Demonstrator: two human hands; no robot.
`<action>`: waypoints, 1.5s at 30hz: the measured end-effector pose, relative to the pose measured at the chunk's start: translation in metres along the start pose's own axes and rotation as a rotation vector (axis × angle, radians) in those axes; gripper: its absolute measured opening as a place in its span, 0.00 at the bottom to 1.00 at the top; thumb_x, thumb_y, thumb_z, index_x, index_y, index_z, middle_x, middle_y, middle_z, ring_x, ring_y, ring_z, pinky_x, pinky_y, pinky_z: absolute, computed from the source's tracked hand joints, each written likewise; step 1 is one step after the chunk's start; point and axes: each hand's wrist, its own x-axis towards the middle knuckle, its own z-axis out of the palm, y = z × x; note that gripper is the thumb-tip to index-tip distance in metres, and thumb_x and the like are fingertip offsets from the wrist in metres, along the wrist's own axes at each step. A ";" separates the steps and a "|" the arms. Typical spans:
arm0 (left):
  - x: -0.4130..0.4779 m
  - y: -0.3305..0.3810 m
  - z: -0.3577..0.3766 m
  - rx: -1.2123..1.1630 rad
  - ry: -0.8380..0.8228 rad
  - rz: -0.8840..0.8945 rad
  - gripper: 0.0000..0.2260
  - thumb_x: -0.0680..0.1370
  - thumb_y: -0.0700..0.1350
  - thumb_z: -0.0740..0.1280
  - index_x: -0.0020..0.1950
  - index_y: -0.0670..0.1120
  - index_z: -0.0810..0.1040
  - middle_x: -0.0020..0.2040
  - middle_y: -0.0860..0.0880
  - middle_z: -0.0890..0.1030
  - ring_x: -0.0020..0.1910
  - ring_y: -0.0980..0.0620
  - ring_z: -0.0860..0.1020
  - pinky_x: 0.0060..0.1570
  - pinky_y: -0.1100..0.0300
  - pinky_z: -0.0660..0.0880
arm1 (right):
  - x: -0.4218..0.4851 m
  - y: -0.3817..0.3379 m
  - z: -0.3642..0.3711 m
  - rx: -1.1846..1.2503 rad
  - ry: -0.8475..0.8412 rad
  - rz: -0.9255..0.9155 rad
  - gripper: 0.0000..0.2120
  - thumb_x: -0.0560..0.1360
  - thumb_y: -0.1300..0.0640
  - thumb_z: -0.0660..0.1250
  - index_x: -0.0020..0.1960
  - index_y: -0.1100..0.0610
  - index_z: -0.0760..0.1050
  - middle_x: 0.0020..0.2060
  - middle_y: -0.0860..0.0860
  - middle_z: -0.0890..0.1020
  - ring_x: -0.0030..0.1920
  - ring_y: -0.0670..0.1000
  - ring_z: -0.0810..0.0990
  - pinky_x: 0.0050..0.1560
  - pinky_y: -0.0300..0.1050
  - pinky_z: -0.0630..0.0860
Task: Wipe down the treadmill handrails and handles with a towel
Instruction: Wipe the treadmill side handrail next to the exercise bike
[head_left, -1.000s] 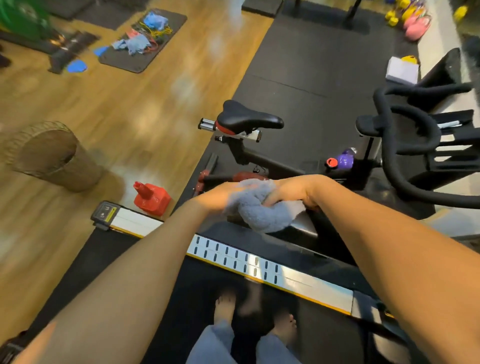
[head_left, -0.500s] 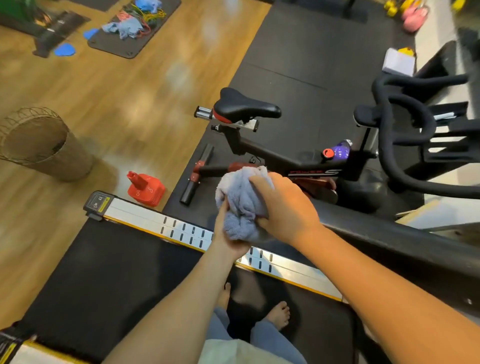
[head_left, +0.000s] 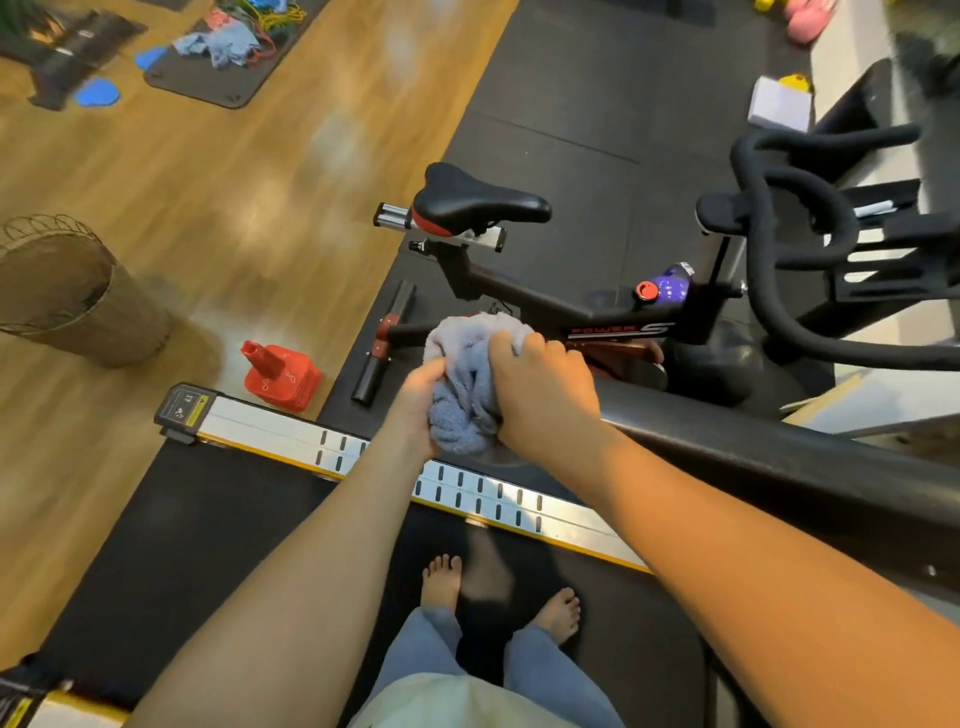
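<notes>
Hands (head_left: 421, 400) (head_left: 545, 389) stay clamped on bunched towel (head_left: 467, 379) at handrail (head_left: 779, 457) end, barely shifted.

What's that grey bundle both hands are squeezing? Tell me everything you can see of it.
It is a towel, pale grey-blue, soft and fluffy like terry cloth, bunched into a crumpled wad with deep folds. The left hand grips its lower left side and the right hand curls over its right side. It sits at the near end of the black treadmill handrail, which it seems to wrap; that end is hidden.
</notes>
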 end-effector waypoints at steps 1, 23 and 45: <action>0.001 0.005 0.000 0.091 0.050 0.017 0.20 0.83 0.49 0.56 0.72 0.42 0.70 0.65 0.40 0.77 0.66 0.38 0.73 0.63 0.45 0.71 | 0.001 -0.005 0.000 -0.012 0.010 -0.022 0.24 0.70 0.53 0.70 0.63 0.55 0.67 0.52 0.56 0.75 0.50 0.58 0.77 0.44 0.49 0.70; -0.047 -0.030 0.149 1.939 -0.361 0.804 0.26 0.66 0.62 0.73 0.60 0.54 0.74 0.53 0.52 0.81 0.49 0.50 0.80 0.49 0.55 0.77 | -0.104 0.130 0.009 0.110 0.055 0.304 0.29 0.70 0.52 0.69 0.69 0.57 0.68 0.61 0.57 0.76 0.60 0.58 0.74 0.61 0.52 0.72; -0.062 -0.065 0.175 2.020 -0.512 1.107 0.26 0.70 0.55 0.71 0.66 0.51 0.73 0.61 0.51 0.76 0.59 0.50 0.74 0.58 0.57 0.70 | -0.146 0.181 0.018 0.119 0.078 0.294 0.31 0.71 0.46 0.69 0.69 0.56 0.65 0.61 0.55 0.76 0.62 0.56 0.73 0.66 0.53 0.69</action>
